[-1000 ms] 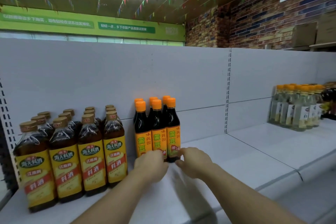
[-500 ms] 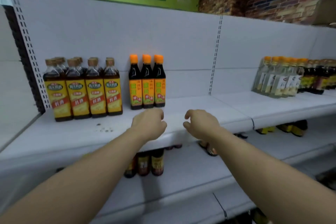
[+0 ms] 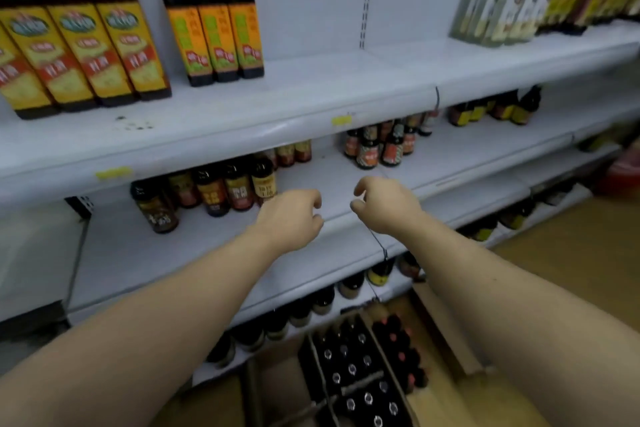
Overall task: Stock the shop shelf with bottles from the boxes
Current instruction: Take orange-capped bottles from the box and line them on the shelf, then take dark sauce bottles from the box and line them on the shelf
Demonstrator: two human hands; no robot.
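holding nothing in left hand (image 3: 291, 218) or right hand (image 3: 384, 204), both loosely curled, near but not touching, in front of the middle shelf (image 3: 467, 149). down on the floor, box (image 3: 440, 329) full of dark bottles (image 3: 349, 367). up top, orange-cap bottles (image 3: 213, 28) standing.

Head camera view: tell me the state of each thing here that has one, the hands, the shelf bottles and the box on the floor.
left hand, empty, fingers loosely curled.
right hand, empty, fingers loosely curled.
orange-capped bottles, upright, capped, on the top shelf.
yellow-label bottles, upright on the top shelf.
box, open at the top.
boxed bottles, upright, capped.
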